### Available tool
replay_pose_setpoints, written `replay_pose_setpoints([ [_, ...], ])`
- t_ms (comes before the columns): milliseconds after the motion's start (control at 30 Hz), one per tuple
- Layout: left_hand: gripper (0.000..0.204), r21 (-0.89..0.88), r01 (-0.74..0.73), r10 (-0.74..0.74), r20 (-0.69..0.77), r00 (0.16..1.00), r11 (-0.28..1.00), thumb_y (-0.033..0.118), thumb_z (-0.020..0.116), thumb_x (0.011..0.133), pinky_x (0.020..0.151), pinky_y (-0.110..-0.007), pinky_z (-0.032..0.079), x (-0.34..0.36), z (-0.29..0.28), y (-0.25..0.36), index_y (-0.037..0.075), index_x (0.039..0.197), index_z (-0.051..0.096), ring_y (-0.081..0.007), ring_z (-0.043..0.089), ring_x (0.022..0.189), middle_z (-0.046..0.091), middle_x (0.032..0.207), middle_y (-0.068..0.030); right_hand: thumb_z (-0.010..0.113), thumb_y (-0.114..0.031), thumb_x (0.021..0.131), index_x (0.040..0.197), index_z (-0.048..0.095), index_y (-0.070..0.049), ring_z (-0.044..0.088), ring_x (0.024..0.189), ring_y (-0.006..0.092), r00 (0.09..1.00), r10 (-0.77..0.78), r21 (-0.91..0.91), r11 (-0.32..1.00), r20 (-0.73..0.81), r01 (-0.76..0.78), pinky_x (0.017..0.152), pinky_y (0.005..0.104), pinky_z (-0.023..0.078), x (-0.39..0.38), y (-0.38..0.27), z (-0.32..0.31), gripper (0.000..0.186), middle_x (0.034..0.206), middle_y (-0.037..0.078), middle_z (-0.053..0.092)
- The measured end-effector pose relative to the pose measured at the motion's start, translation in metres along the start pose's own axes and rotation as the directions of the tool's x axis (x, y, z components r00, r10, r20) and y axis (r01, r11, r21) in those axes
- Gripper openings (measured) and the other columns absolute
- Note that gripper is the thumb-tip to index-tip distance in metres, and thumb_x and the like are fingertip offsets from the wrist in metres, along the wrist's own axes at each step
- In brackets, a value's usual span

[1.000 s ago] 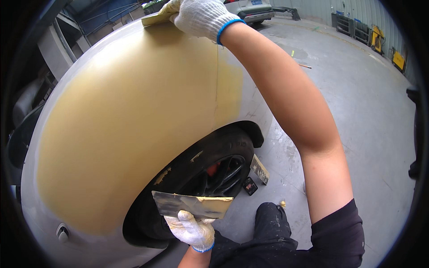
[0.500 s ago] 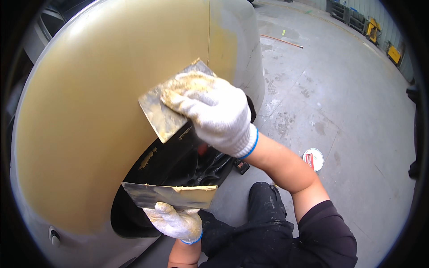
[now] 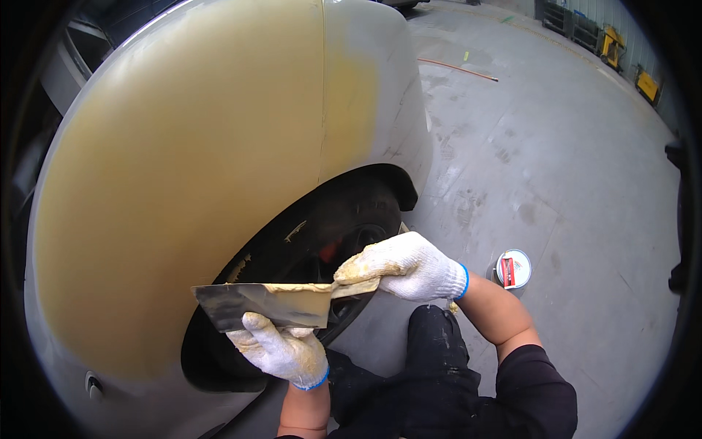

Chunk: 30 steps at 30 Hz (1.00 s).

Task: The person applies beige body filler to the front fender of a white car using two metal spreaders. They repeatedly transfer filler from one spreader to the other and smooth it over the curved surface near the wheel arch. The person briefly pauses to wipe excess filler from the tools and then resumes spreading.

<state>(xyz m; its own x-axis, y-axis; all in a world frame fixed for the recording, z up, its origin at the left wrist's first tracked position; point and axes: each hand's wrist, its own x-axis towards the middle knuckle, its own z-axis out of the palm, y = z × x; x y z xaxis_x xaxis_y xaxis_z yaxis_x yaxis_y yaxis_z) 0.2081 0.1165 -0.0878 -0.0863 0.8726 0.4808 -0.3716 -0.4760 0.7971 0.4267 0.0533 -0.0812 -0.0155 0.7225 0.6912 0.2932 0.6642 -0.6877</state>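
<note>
My left hand [image 3: 284,356], in a white knit glove stained with putty, is closed on a flat metal spreader [image 3: 241,301] in front of the wheel. Cream-coloured putty [image 3: 296,287] lies along the spreader's upper edge. My right hand [image 3: 417,267], gloved alike, grips a second putty spreader [image 3: 357,288], tilted so that little of its face shows. Its end meets or nearly meets the right edge of the left-hand spreader. Beyond both hands curves a car body panel [image 3: 175,168], its broad yellowish-tan patch bordered by grey.
Below the panel, the black wheel arch [image 3: 398,183] surrounds a dark tyre, with putty smears on its trim. A round tub [image 3: 514,268] with a red item on top stands on the grey floor at right. A thin rod [image 3: 457,69] lies farther off; yellow equipment [image 3: 646,85] stands by the wall.
My right hand has come down and right with its spreader, off the panel's lower edge to the left-hand spreader. My left hand has shifted slightly left and up.
</note>
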Motion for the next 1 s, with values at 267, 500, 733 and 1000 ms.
replay_pose_setpoints([
  [267, 0.051, 0.045, 0.047, -0.05, 0.081, 0.995, 0.998, 0.043, 0.056, 0.114, 0.074, -0.022, 0.054, -0.006, 0.01, 0.016, -0.003, 0.135, 0.052, -0.01, 0.063, 0.087, 0.063, 0.108, -0.0076, 0.072, 0.004, 0.092, 0.12, 0.08, -0.004, 0.078, 0.092, 0.0247, 0.772, -0.558, -0.787, 0.603, -0.304, 0.125, 0.084, 0.0343, 0.061, 0.183, -0.03, -0.15, 0.03, 0.105, 0.016, 0.08],
  [500, 0.049, 0.009, 0.091, -0.092, 0.104, 0.99, 0.996, 0.041, 0.056, 0.114, 0.08, -0.023, 0.054, -0.006, 0.008, 0.021, -0.003, 0.136, 0.051, -0.0098, 0.062, 0.092, 0.063, 0.107, -0.0069, 0.059, 0.006, 0.09, 0.107, 0.086, -0.012, 0.078, 0.093, 0.0291, 0.967, -0.187, -0.785, 0.619, -0.173, -0.021, 0.09, 0.0354, 0.062, 0.329, -0.082, -0.143, 0.037, 0.107, 0.017, 0.082],
  [733, 0.053, 0.152, 0.104, -0.12, 0.098, 0.988, 0.983, 0.044, 0.053, 0.115, 0.076, -0.02, 0.053, -0.003, -0.009, 0.015, -0.004, 0.136, 0.051, -0.0078, 0.061, 0.089, 0.062, 0.104, -0.0062, 0.067, -0.004, 0.091, 0.107, 0.087, -0.014, 0.078, 0.081, 0.0292, 0.88, -0.44, -0.843, 0.53, -0.176, 0.096, 0.076, 0.0341, 0.063, 0.234, -0.042, -0.093, 0.027, 0.093, 0.013, 0.081],
  [1000, 0.054, 0.324, 0.055, -0.084, 0.077, 0.993, 0.945, 0.049, 0.05, 0.115, 0.071, -0.02, 0.052, -0.004, 0.001, 0.026, -0.003, 0.128, 0.054, -0.0088, 0.061, 0.083, 0.062, 0.1, -0.0069, 0.073, -0.005, 0.076, 0.109, 0.083, -0.011, 0.079, 0.101, 0.0297, 0.778, -0.575, -0.742, 0.631, -0.251, 0.227, 0.092, 0.0415, 0.064, 0.083, 0.037, 0.028, 0.036, 0.106, 0.009, 0.082],
])
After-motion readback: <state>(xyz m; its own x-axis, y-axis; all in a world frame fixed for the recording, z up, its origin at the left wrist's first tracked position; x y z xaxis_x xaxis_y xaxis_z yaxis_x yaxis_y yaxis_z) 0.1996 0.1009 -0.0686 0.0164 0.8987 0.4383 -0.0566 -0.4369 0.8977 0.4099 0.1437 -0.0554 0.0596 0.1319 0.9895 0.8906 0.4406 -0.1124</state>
